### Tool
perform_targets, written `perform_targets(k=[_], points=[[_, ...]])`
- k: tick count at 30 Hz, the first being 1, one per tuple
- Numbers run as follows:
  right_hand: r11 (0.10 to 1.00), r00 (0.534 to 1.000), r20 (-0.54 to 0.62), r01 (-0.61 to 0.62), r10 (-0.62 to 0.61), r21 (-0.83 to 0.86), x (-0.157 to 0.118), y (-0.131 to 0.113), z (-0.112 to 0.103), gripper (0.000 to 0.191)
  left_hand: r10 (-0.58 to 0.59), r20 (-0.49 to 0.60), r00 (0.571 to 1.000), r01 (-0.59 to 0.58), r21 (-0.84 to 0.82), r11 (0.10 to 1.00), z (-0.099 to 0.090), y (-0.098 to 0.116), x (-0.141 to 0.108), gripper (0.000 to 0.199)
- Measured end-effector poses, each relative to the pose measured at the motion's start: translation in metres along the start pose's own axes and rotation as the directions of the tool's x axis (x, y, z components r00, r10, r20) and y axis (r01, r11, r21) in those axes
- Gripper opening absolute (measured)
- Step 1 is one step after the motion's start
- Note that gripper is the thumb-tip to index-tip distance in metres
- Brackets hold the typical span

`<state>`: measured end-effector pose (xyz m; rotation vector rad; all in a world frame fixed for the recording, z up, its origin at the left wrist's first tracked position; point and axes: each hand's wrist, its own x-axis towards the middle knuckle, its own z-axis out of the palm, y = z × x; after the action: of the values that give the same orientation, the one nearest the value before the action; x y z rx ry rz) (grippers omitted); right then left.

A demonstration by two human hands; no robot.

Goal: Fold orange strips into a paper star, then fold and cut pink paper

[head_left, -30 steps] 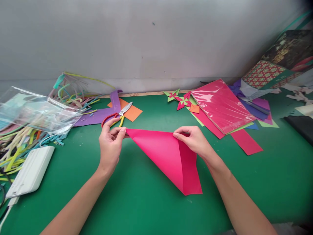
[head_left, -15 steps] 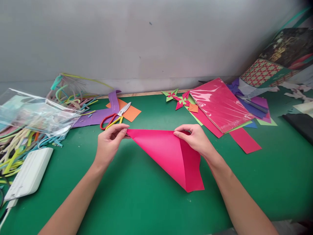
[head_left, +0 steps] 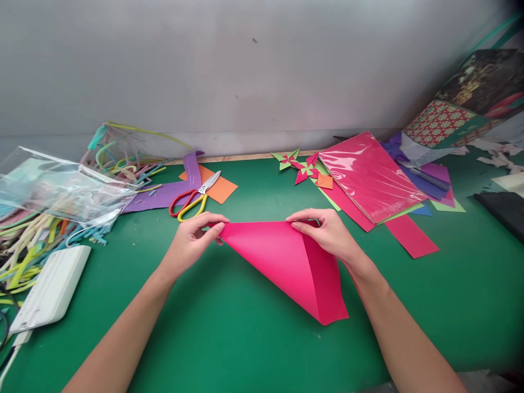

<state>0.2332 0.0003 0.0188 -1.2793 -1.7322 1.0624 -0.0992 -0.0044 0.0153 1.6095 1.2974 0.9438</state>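
Observation:
A sheet of bright pink paper (head_left: 274, 256), folded over diagonally, hangs between my hands above the green table (head_left: 213, 338). My left hand (head_left: 196, 237) pinches its left corner between thumb and fingers. The top edge, farther right, is pinched by my right hand (head_left: 321, 232). A flap of the paper hangs down below my right hand, with its lower tip toward me. Red-and-yellow scissors (head_left: 196, 197) lie half open just beyond my left hand, partly on orange paper (head_left: 222, 189).
Purple paper (head_left: 158, 198), a clear plastic bag (head_left: 61, 183), colourful strips (head_left: 30, 251) and a white device (head_left: 51, 286) lie left. Folded paper stars (head_left: 305, 170), a wrapped pink paper pack (head_left: 370, 177) and a red strip (head_left: 412, 236) lie right. A wall stands behind.
My left hand has moved a little right and slightly nearer me, with the paper corner. The paper's lower tip has shifted right. More of the scissors' handles shows.

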Motion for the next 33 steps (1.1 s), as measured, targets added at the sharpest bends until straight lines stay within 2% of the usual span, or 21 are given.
perform_targets(k=[7,17,25,33], points=[[1.0,1.0,0.008,-0.002,0.002,0.003,0.0002,0.0007,0.0014,0.015,0.019,-0.058,0.998,-0.019,0.003,1.0,0.0046,-0.0044,-0.0012,0.018],[1.0,1.0,0.0,0.006,-0.006,-0.02,0.0004,0.0011,-0.0016,0.015,0.02,-0.01,1.0,-0.02,0.007,1.0,0.0023,-0.0018,0.0001,0.021],[1.0,1.0,0.016,-0.008,0.009,-0.025,-0.0004,0.0005,-0.0014,0.019,0.02,-0.033,0.999,-0.018,0.036,0.999,0.0015,0.0006,0.0003,0.026],[1.0,1.0,0.018,0.001,-0.001,-0.022,-0.0001,0.0,-0.0019,0.018,0.028,-0.046,0.999,-0.025,0.057,0.998,0.0006,0.0009,-0.0005,0.021]])
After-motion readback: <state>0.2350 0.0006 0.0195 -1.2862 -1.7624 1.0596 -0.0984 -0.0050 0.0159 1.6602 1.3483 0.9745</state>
